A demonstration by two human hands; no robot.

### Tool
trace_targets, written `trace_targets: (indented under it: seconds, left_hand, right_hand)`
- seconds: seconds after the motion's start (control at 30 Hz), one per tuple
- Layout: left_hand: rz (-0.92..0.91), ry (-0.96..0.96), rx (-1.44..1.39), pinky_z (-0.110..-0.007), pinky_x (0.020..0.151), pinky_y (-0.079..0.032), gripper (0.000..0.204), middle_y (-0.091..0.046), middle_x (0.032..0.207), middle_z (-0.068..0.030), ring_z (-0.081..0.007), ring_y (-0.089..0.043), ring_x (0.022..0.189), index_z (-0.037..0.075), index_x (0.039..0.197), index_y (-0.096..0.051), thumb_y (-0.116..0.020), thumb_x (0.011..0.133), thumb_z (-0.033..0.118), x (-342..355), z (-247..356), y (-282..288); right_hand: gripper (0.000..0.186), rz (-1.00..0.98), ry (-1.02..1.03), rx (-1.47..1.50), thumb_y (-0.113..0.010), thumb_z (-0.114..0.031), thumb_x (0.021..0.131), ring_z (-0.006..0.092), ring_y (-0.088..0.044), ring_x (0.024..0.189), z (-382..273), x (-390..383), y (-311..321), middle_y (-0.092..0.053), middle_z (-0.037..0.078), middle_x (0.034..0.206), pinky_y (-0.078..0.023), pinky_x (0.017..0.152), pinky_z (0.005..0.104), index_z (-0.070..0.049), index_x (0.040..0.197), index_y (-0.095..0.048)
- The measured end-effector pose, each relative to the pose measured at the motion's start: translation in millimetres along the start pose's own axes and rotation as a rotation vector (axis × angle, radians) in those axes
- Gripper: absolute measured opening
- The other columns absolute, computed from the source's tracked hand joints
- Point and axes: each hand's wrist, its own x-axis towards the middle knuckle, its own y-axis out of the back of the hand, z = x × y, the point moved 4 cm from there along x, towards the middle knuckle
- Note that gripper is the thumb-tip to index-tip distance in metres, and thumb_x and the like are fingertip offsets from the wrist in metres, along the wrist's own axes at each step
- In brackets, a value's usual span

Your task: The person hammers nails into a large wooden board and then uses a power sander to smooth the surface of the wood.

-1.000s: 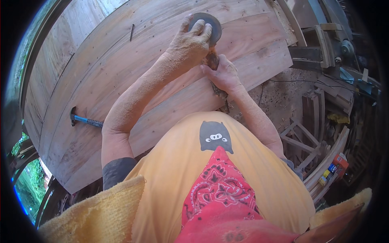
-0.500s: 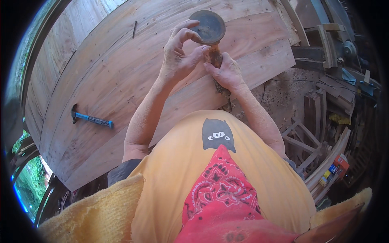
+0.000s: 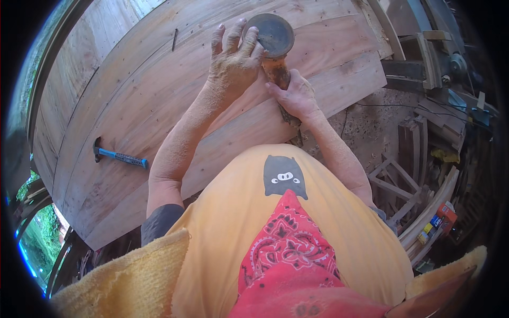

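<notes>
A hand-held power sander has a round dark sanding disc turned face-up over a big curved wooden panel. My right hand is wrapped around the tool's brownish body just below the disc. My left hand reaches in from the left, its dusty fingers laid on the disc's left rim. The thumb is hidden behind the disc.
A blue-handled hammer lies on the panel at the left. A dark nail sticks out of the wood farther up. Timber offcuts and frames crowd the sawdust-strewn ground on the right. Greenery shows beyond the panel's left edge.
The disc, earlier covered by my left hand and facing the wood, has been lifted and turned face-up. My left hand shifted to its left rim. My right hand kept its grip.
</notes>
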Motion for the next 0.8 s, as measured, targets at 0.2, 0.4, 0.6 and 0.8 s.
trace_targets:
  seconds: [0.2, 0.4, 0.6, 0.8]
  left_hand:
    - [-0.095, -0.092, 0.133, -0.063, 0.122, -0.034, 0.035, -0.069, 0.138, -0.0150, -0.0362, -0.055, 0.142, 0.003, 0.115, -0.077, -0.076, 0.096, 0.032, 3.3, -2.1, -2.6]
    - [-0.084, -0.093, -0.034, -0.055, 0.109, -0.052, 0.054, -0.067, 0.135, -0.0267, -0.0430, -0.063, 0.131, -0.011, 0.120, -0.072, -0.075, 0.097, 0.038, 5.8, 0.7, -7.3]
    - [-0.062, -0.074, -0.147, -0.053, 0.110, -0.052, 0.063, -0.063, 0.135, -0.0307, -0.0488, -0.061, 0.129, -0.015, 0.117, -0.070, -0.081, 0.092, 0.042, 8.8, 2.6, -6.2]
    - [-0.091, -0.062, -0.193, -0.055, 0.112, -0.050, 0.073, -0.059, 0.137, -0.0340, -0.0501, -0.056, 0.134, -0.015, 0.123, -0.067, -0.080, 0.088, 0.047, 8.0, 3.5, -15.7]
  right_hand:
    - [0.067, 0.033, 0.013, 0.033, -0.079, -0.056, 0.087, 0.0453, -0.071, 0.109, 1.6, 0.2, -2.2, -0.073, 0.029, 0.108, -0.056, 0.094, 0.0519, 0.004, 0.113, -0.064]
    - [0.066, 0.037, 0.018, 0.016, -0.078, -0.057, 0.087, 0.0449, -0.072, 0.107, 2.7, 0.9, -3.1, -0.074, 0.028, 0.106, -0.056, 0.092, 0.0520, 0.003, 0.111, -0.065]
    - [0.064, 0.035, -0.005, 0.019, -0.078, -0.055, 0.086, 0.0441, -0.073, 0.107, -4.1, -1.4, -0.9, -0.074, 0.027, 0.104, -0.056, 0.093, 0.0516, 0.004, 0.110, -0.067]
    - [0.062, 0.046, -0.019, 0.061, -0.078, -0.051, 0.086, 0.0441, -0.073, 0.107, -8.4, -3.1, -3.4, -0.074, 0.027, 0.105, -0.056, 0.094, 0.0510, 0.004, 0.111, -0.067]
